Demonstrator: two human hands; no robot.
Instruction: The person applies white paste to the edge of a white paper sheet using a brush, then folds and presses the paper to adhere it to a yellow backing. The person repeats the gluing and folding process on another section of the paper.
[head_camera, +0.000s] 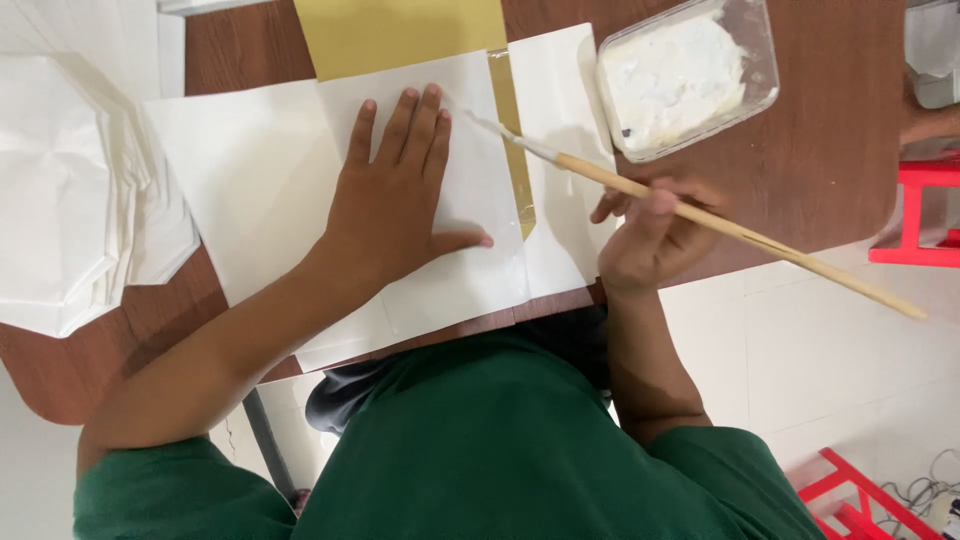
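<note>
My left hand (400, 195) lies flat, fingers spread, on a white paper sheet (470, 190) on the brown table. My right hand (645, 235) grips a long wooden brush (720, 225); its white bristle tip rests at the sheet's right edge, over a narrow gold strip (515, 140). More gold paper (400, 30) shows beyond the sheet. Another white sheet (560, 150) lies to the right of the strip.
A clear plastic tub of white paste (685, 75) stands at the back right. A pile of white folded papers (70, 190) fills the left side. Red stool frames (915, 215) stand on the tiled floor to the right, beyond the table (830, 150) edge.
</note>
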